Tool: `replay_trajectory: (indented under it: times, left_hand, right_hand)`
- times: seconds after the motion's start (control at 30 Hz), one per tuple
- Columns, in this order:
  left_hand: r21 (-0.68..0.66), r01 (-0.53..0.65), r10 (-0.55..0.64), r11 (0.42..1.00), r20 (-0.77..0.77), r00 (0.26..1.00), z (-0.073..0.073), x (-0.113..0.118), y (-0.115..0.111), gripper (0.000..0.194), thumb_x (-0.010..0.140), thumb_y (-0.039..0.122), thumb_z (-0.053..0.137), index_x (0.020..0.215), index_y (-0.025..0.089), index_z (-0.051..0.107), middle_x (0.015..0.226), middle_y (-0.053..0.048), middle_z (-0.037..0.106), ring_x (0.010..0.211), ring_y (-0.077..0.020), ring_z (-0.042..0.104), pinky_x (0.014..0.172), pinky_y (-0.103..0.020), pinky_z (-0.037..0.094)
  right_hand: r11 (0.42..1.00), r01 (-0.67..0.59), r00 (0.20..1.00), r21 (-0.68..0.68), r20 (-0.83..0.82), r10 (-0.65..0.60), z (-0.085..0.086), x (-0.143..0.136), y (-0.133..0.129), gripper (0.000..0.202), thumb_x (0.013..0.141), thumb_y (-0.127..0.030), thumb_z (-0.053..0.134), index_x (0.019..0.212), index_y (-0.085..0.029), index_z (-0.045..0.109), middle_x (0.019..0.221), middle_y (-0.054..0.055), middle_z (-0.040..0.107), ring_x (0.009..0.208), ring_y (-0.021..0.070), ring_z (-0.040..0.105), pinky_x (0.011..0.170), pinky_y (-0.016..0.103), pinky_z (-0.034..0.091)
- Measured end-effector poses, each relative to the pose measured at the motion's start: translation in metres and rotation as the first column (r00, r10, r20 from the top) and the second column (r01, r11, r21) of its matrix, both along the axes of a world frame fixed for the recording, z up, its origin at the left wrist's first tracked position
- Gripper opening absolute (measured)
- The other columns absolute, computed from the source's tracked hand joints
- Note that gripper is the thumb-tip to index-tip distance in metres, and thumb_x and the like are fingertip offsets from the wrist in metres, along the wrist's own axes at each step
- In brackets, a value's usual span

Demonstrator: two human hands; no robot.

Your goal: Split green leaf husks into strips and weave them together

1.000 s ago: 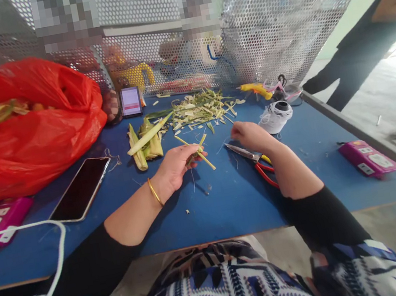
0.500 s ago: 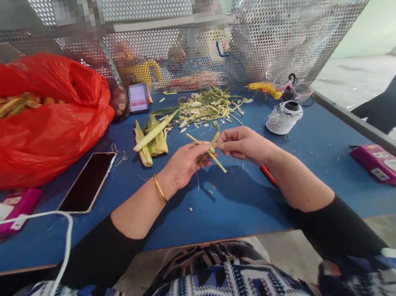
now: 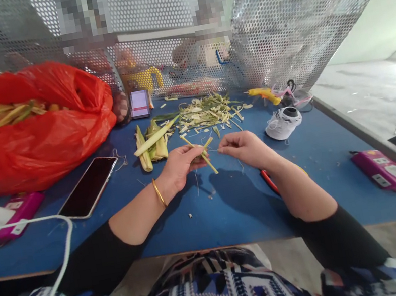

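Crossed green plant strips (image 3: 212, 166) are pinched in my left hand (image 3: 182, 165), above the blue table (image 3: 197, 230). To their right, my right hand (image 3: 242, 148) has its thumb and forefinger pressed together. A thin pale thread seems to run from those fingertips to the strips. Just beyond the hands lies a heap of pale green shavings (image 3: 210, 110). Thick cut stalk pieces (image 3: 158, 147) rest beyond my left hand. A white thread spool (image 3: 283, 124) stands to the right of my right hand.
A red plastic bag (image 3: 36, 145) of plant strips fills the left, near a dark phone (image 3: 89, 187). Red-handled tool (image 3: 269, 181) lies beside my right forearm. Yellow glue gun (image 3: 264, 95) is at the back; a magenta pack (image 3: 386, 170) is far right.
My right hand has drawn away from the strips, leaving a gap between the hands. My left hand has shifted slightly left with the strips. The camera view has tilted a little.
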State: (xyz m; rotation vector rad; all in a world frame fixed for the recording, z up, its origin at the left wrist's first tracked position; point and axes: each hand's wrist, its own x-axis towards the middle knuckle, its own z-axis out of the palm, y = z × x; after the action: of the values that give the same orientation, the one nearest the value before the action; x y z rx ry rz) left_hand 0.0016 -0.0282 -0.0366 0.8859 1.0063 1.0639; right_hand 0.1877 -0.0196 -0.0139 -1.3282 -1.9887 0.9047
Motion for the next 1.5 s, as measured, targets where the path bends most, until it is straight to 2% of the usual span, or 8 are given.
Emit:
replay_trajectory:
  times: [0.27, 0.5, 0.67, 0.9, 1.13, 1.3, 1.4, 1.5]
  left_hand:
    - [0.007, -0.011, 0.012, 1.0, -0.183, 0.983, 0.0, 0.001, -0.003, 0.013, 0.064, 0.022, 0.076, 0.059, 0.014, 0.068, 0.059, -0.002, 0.067, 0.053, -0.0108, 0.06, 0.059, -0.025, 0.053]
    - [0.058, 0.401, -0.38, 0.914, -0.221, 0.898, 0.009, 0.0, -0.014, 0.015, 0.062, 0.028, 0.079, 0.065, 0.015, 0.072, 0.062, -0.005, 0.069, 0.058, -0.0141, 0.065, 0.062, -0.027, 0.053]
    - [0.175, 0.208, -0.173, 0.962, -0.195, 0.965, 0.013, 0.0, -0.012, 0.018, 0.064, 0.031, 0.078, 0.069, 0.017, 0.068, 0.066, -0.002, 0.069, 0.063, -0.0144, 0.065, 0.068, -0.029, 0.055]
    - [0.307, -0.087, 0.152, 0.948, -0.197, 0.968, 0.002, -0.002, 0.0, 0.014, 0.067, 0.029, 0.072, 0.069, 0.018, 0.064, 0.066, 0.0, 0.066, 0.065, -0.0137, 0.062, 0.068, -0.028, 0.053]
    - [0.507, 0.107, 0.238, 0.855, -0.568, 0.788, 0.002, -0.006, -0.004, 0.008, 0.07, 0.022, 0.064, 0.063, 0.019, 0.064, 0.057, 0.002, 0.06, 0.056, -0.0117, 0.052, 0.056, -0.023, 0.04]
    - [0.397, 0.448, -0.115, 0.801, -0.632, 0.767, 0.013, -0.007, -0.013, 0.007, 0.069, 0.023, 0.065, 0.063, 0.019, 0.064, 0.058, 0.001, 0.063, 0.056, -0.0122, 0.055, 0.058, -0.023, 0.042]
    - [0.388, 0.414, -0.19, 0.823, -0.498, 0.846, 0.016, -0.006, -0.014, 0.008, 0.07, 0.026, 0.066, 0.07, 0.019, 0.066, 0.067, -0.002, 0.068, 0.063, -0.0148, 0.062, 0.063, -0.026, 0.048]
    - [0.465, 0.249, -0.038, 0.849, -0.418, 0.908, 0.013, -0.005, -0.011, 0.009, 0.071, 0.027, 0.066, 0.072, 0.019, 0.064, 0.068, -0.002, 0.068, 0.065, -0.0148, 0.064, 0.066, -0.026, 0.05]
  right_hand:
    - [0.885, -0.177, 0.983, 0.431, 0.125, 0.135, 0.003, -0.015, -0.017, 0.02, 0.088, -0.026, 0.051, 0.075, -0.021, 0.065, 0.075, 0.004, 0.064, 0.072, 0.0145, 0.056, 0.068, 0.025, 0.041]
    - [0.986, 0.011, 0.998, 0.165, -0.056, -0.002, -0.005, -0.007, 0.0, 0.014, 0.076, -0.03, 0.061, 0.067, -0.018, 0.061, 0.059, -0.003, 0.054, 0.058, 0.0108, 0.044, 0.057, 0.024, 0.035]
    - [0.988, 0.146, 0.988, -0.046, -0.05, -0.149, -0.015, -0.008, 0.007, 0.017, 0.069, -0.031, 0.063, 0.06, -0.017, 0.058, 0.05, -0.006, 0.045, 0.052, 0.0092, 0.037, 0.052, 0.023, 0.029]
    - [0.993, 0.049, 0.999, 0.103, 0.012, -0.051, -0.012, -0.022, -0.011, 0.019, 0.075, -0.03, 0.059, 0.06, -0.019, 0.053, 0.05, -0.007, 0.043, 0.051, 0.0091, 0.034, 0.05, 0.023, 0.025]
    - [0.933, -0.087, 0.995, 0.349, -0.011, 0.097, -0.003, -0.023, -0.023, 0.018, 0.084, -0.026, 0.052, 0.067, -0.019, 0.056, 0.065, -0.001, 0.057, 0.063, 0.0118, 0.047, 0.061, 0.024, 0.035]
    - [0.98, -0.042, 0.989, 0.193, -0.13, 0.067, -0.003, -0.013, -0.008, 0.02, 0.077, -0.033, 0.058, 0.063, -0.019, 0.057, 0.056, -0.004, 0.048, 0.056, 0.0105, 0.039, 0.056, 0.024, 0.031]
    - [0.999, 0.007, 0.966, -0.041, -0.258, -0.017, -0.007, -0.012, 0.0, 0.029, 0.07, -0.044, 0.065, 0.061, -0.019, 0.055, 0.05, -0.006, 0.041, 0.051, 0.0089, 0.032, 0.051, 0.024, 0.027]
    - [0.984, 0.038, 0.955, -0.174, -0.285, -0.087, -0.013, -0.018, 0.001, 0.032, 0.067, -0.048, 0.067, 0.061, -0.018, 0.055, 0.049, -0.007, 0.04, 0.05, 0.0081, 0.03, 0.05, 0.024, 0.025]
